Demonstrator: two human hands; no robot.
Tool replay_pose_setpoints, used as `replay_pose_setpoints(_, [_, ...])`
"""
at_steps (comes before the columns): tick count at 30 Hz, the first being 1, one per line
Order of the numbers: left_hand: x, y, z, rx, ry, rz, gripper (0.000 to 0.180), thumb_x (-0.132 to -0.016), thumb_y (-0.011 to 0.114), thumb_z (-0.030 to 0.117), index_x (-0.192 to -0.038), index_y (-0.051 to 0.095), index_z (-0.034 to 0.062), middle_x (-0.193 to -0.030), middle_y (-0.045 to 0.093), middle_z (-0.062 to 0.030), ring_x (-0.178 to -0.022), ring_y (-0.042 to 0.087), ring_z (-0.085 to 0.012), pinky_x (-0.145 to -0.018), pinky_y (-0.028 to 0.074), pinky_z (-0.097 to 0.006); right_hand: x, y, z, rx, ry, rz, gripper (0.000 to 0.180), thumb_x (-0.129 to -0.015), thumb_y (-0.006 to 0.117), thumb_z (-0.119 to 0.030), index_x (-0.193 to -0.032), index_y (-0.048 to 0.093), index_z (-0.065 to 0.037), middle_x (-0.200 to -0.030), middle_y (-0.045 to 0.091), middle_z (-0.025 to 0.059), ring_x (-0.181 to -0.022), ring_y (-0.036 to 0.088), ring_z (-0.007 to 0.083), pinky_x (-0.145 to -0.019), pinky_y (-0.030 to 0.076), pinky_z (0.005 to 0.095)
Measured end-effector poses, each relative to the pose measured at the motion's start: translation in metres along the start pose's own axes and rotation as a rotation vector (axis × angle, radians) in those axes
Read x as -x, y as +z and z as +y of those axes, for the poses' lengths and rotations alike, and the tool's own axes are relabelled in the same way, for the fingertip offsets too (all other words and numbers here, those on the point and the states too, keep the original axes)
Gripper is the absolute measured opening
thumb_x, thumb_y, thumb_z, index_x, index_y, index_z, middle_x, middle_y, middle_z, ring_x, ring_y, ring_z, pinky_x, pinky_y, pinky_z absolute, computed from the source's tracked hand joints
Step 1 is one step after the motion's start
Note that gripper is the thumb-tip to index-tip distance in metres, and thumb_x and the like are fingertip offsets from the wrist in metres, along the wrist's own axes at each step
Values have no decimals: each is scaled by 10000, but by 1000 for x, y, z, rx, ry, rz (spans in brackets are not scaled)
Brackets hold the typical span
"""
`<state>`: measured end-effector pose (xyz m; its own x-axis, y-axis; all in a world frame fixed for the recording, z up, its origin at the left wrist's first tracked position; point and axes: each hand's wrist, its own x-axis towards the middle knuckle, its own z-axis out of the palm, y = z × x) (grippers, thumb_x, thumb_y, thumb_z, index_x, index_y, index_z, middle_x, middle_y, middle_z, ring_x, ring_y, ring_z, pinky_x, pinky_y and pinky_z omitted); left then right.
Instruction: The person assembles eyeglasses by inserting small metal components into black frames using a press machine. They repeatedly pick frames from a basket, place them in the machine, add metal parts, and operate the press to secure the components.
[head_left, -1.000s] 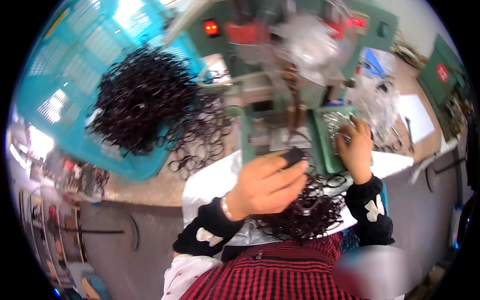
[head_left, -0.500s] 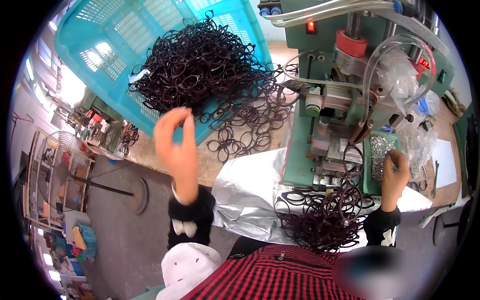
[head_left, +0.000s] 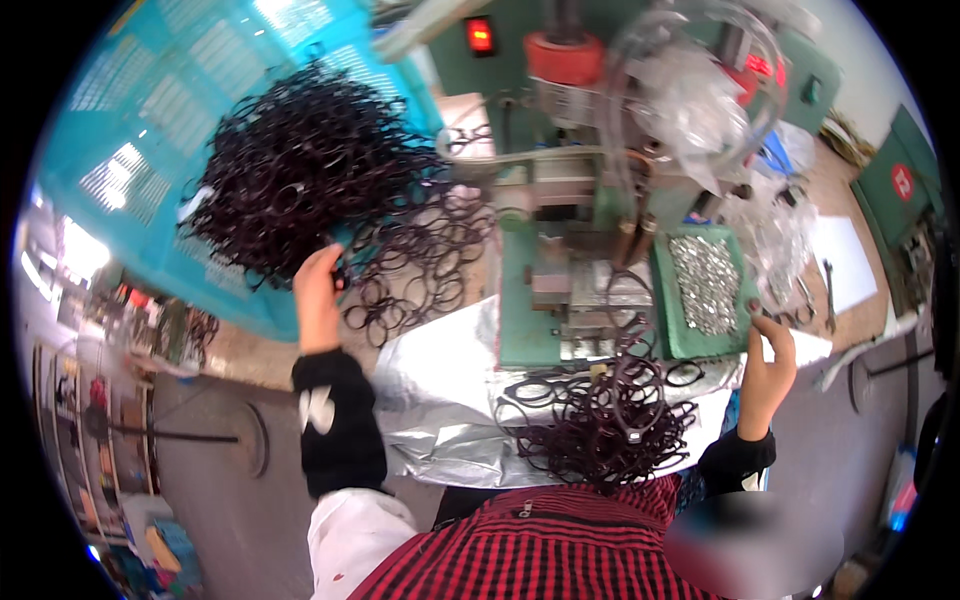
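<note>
A heap of dark, round eyeglass frames [head_left: 290, 180] fills much of the tilted blue plastic basket [head_left: 95, 160]. My left hand [head_left: 320, 305] is at the heap's near edge, fingers curled together around something dark and blurred. Looser frames [head_left: 400, 275] spill onto the table beside it. My right hand [head_left: 768, 365] is at the near right corner of a green tray [head_left: 668, 300] of small shiny metal pieces [head_left: 705, 285]. Its fingers are bent in a pinch, and anything between them is too small to make out. A tangled pile of frames [head_left: 600, 430] lies close to my body.
A green press machine [head_left: 525, 330] with a red collar [head_left: 563, 58] and clear hoses stands mid-table. Silver foil sheeting [head_left: 430, 370] covers the near edge. Plastic bags [head_left: 765, 220], white paper [head_left: 845, 265] and a wrench [head_left: 829, 295] lie at the right.
The view has shifted, moving the scene leftward. My left hand has come to the heap's edge and its fingers have closed. My right hand has drawn back from the metal pieces to the tray's corner.
</note>
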<state>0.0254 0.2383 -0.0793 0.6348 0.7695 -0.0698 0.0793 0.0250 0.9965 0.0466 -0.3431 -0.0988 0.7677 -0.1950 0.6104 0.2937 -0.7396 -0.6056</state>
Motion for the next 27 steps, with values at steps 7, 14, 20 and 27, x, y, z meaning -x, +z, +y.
replay_pose_setpoints(7, [134, 67, 53, 88, 242, -402, 74, -1000, 543, 84, -1038, 572, 28, -948, 640, -65, -834, 689, -191, -733, 561, -298, -42, 24, -105, -606, 49, -302, 180, -809, 688, 26, -985, 716, 1, -952, 705, 80, -929, 663, 185, -866, 501, 300])
replay_pose_setpoints(14, [150, 80, -2, 212, 189, -314, 55, -1014, 561, 84, -1042, 537, 43, -966, 656, -93, -852, 695, -212, -769, 599, -332, -40, 79, -136, -882, 199, -344, 404, -779, 716, 18, -1166, 601, 22, -907, 628, 24, -898, 606, 112, -850, 476, 261])
replay_pose_setpoints(20, [163, 94, 27, 284, 408, -262, 70, -1009, 568, 67, -1058, 542, 24, -993, 663, -117, -876, 700, -236, -769, 594, -336, -39, 73, -146, -1042, 355, -351, 425, -825, 697, 48, -1233, 577, 26, -909, 648, 14, -884, 610, 84, -829, 471, 228])
replay_pose_setpoints(27, [213, 114, 85, 382, 1227, -372, 130, -937, 554, 21, -1058, 558, -26, -986, 681, -236, -684, 638, -232, -647, 552, -323, -35, 61, -177, -1229, 497, -345, 436, -855, 652, 58, -1279, 554, 37, -1088, 677, 99, -974, 633, 111, -893, 485, 260])
